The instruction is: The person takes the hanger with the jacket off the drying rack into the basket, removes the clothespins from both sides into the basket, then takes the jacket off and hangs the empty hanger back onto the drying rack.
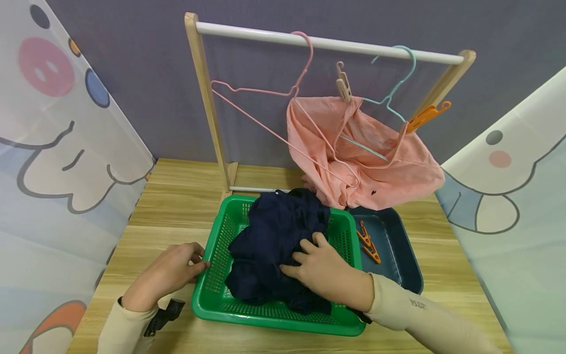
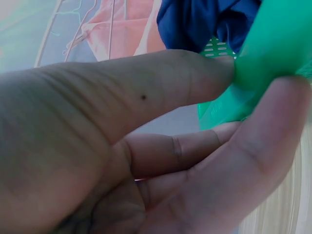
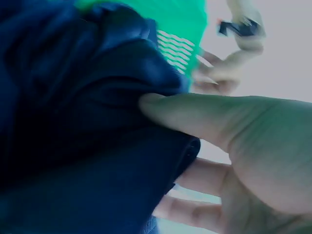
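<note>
A dark navy garment (image 1: 278, 236) lies bunched in a green plastic basket (image 1: 276, 322) with perforated sides. My right hand (image 1: 329, 268) is over the garment's right part. In the right wrist view, its thumb (image 3: 170, 109) lies on top of a fold of the navy cloth (image 3: 112, 97), and other fingers show behind the fold's edge. At the basket's left side, my left hand (image 1: 172, 268) holds the rim. The left wrist view shows the thumb and a finger (image 2: 287, 107) against the green plastic (image 2: 258, 68).
Behind the basket stands a rack with a white rail (image 1: 252, 33). A pink hanger (image 1: 265, 92) and a light-blue hanger (image 1: 389, 98) hang there. Beige (image 1: 343, 86) and orange (image 1: 426, 117) clothespins grip a pink garment (image 1: 384, 182). A dark tray (image 1: 398, 250) holds orange clothespins (image 1: 369, 246).
</note>
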`<state>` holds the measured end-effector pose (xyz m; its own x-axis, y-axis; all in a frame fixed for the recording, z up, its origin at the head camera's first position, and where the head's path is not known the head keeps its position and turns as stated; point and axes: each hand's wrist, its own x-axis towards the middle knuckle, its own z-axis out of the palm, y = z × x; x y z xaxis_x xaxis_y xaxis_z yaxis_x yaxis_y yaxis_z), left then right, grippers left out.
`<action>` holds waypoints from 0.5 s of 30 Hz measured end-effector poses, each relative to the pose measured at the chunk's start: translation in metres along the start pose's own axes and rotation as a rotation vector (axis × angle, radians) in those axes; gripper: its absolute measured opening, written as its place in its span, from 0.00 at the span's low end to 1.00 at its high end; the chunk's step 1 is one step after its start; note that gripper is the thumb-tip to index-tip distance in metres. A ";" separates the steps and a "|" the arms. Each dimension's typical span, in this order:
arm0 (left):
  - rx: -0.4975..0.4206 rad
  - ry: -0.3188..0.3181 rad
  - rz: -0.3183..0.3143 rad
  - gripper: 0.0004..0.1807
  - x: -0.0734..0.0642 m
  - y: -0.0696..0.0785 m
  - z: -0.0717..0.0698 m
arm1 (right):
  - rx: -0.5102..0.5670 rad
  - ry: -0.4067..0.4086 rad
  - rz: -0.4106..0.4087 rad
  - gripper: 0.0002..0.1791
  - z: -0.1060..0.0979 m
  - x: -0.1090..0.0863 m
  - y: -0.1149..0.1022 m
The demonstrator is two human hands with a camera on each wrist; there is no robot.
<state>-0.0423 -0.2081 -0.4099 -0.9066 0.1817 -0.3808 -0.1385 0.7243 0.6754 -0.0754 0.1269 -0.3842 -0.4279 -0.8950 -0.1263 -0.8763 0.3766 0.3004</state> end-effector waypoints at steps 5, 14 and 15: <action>-0.002 0.000 0.001 0.12 -0.001 0.000 -0.001 | -0.051 -0.139 -0.044 0.25 0.012 0.014 -0.007; -0.014 -0.005 -0.008 0.13 0.000 0.000 0.000 | 0.163 -0.039 -0.039 0.24 -0.011 0.003 0.026; -0.017 -0.005 -0.008 0.13 0.000 0.000 0.000 | 0.193 0.018 -0.017 0.25 -0.013 0.001 0.035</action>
<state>-0.0422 -0.2082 -0.4094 -0.9035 0.1794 -0.3891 -0.1522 0.7145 0.6828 -0.1033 0.1360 -0.3615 -0.4105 -0.9049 -0.1122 -0.9101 0.3991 0.1113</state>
